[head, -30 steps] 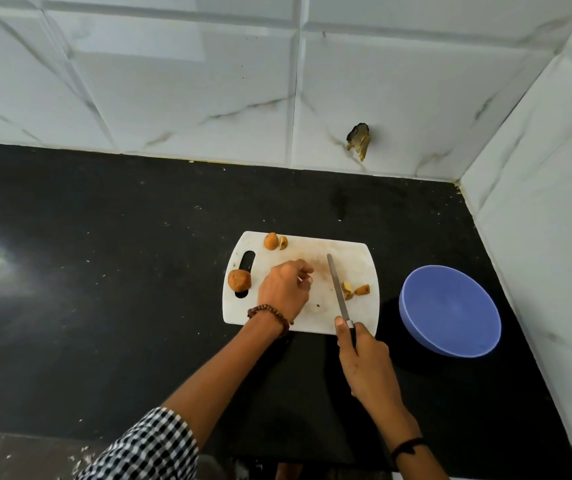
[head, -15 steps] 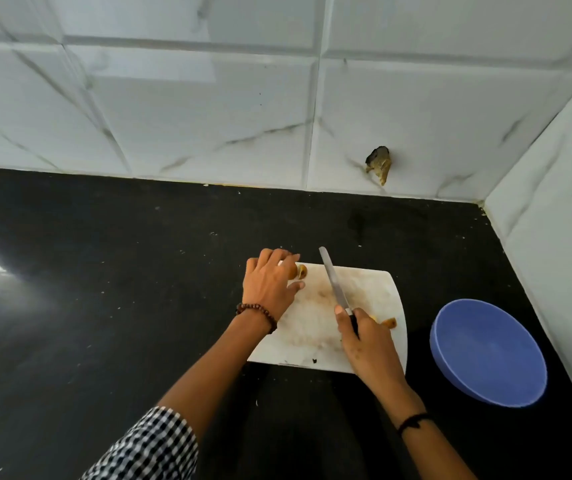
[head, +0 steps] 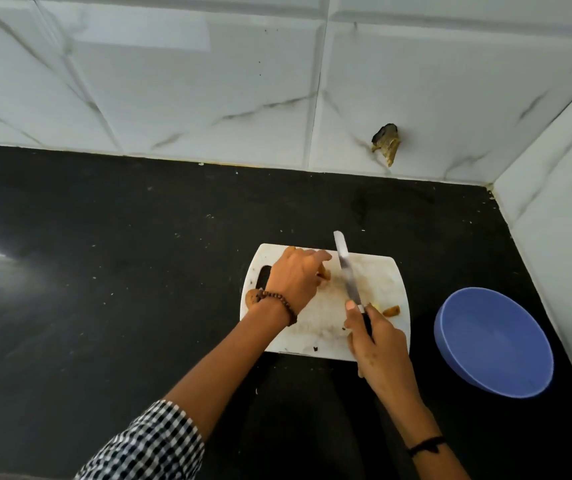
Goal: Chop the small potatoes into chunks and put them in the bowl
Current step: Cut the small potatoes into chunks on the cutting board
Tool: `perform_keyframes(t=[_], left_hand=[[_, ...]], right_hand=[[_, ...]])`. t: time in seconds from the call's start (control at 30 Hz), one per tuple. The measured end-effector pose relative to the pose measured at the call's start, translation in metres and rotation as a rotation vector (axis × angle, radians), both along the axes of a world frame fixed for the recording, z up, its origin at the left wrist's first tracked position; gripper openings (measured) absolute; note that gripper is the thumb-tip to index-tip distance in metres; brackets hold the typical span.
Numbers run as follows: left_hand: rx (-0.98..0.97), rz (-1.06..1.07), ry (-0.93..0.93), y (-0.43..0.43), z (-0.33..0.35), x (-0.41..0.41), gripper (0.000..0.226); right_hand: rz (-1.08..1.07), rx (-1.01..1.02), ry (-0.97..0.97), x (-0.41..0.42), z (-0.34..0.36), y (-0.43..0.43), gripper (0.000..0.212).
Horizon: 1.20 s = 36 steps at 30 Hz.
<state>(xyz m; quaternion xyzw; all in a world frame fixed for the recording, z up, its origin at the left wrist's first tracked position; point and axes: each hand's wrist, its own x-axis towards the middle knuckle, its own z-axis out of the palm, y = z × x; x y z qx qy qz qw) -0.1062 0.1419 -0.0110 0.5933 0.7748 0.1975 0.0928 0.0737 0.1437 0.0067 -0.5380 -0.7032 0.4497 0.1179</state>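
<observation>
A white cutting board (head: 378, 278) lies on the black counter. My left hand (head: 296, 277) is curled over a small potato piece (head: 429, 274) near the board's far edge, mostly hiding it. My right hand (head: 376, 341) grips the knife (head: 346, 271) by its dark handle, blade pointing away just right of that piece. A whole small potato (head: 251, 297) sits by the board's handle slot, partly behind my left wrist. Cut chunks (head: 390, 310) lie at the board's right side. The blue bowl (head: 492, 341) stands right of the board and looks empty.
White marble-look tiled walls meet in a corner behind and to the right of the bowl. A broken hole (head: 386, 142) shows in the back wall. The black counter (head: 121, 271) stretches wide to the left of the board.
My left hand went from the board's middle to its far edge and now covers the potato pieces there. The knife followed, its blade now beside that hand. The camera tilted and shifted.
</observation>
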Motion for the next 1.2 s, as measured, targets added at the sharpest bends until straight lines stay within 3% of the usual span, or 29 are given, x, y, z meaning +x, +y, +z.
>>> perform_keyframes(t=[0.13, 0.27, 0.5, 0.7, 1.0, 1.2], left_hand=[[-0.025, 0.015, -0.299, -0.026, -0.011, 0.017, 0.022], [-0.039, 0.027, -0.36, -0.038, -0.018, 0.023, 0.014], [-0.017, 0.109, -0.251, -0.047, -0.019, 0.028, 0.014], [0.047, 0.148, -0.221, -0.054, -0.021, 0.033, 0.013], [0.053, 0.145, -0.153, -0.055, -0.016, 0.039, 0.016], [0.036, 0.137, -0.148, -0.053, -0.017, 0.041, 0.018]], right_hand=[[-0.019, -0.003, 0.003, 0.01, 0.002, -0.01, 0.036], [-0.022, -0.026, 0.006, 0.022, 0.0, -0.018, 0.041], [0.01, -0.063, -0.018, 0.032, -0.006, -0.029, 0.043], [0.124, 0.027, -0.114, 0.032, -0.01, -0.034, 0.041], [0.268, 0.294, -0.45, 0.023, -0.012, -0.039, 0.038], [0.294, 0.354, -0.58, 0.012, -0.009, -0.046, 0.036]])
